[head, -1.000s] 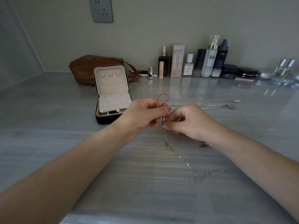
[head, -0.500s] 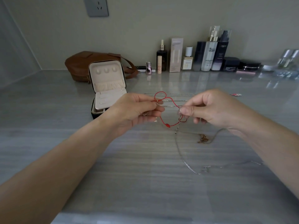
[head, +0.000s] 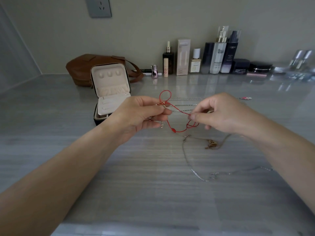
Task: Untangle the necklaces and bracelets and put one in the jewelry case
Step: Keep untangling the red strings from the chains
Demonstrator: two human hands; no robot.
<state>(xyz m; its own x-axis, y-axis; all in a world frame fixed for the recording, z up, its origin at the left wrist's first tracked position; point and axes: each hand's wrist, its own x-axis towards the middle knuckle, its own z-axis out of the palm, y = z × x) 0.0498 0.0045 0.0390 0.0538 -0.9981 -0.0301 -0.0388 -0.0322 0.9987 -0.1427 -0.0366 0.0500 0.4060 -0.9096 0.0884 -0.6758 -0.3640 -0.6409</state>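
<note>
Here we hold the red cord bracelet [head: 173, 130] stretched in the air between both hands, above the grey surface [head: 136, 167]. Our left hand [head: 138, 116] has its fingers [head: 158, 108] closed on the knotted end, where a small loop stands up and a bit of silver chain is caught too. Our right hand [head: 226, 114] pinches the cord between thumb and forefinger, with loose loops and a red bead hanging below. The jewelry case [head: 110, 77] stands open just beside the left hand. A thin silver necklace [head: 214, 175] and a gold one [head: 212, 143] lie on the surface near the right wrist.
</note>
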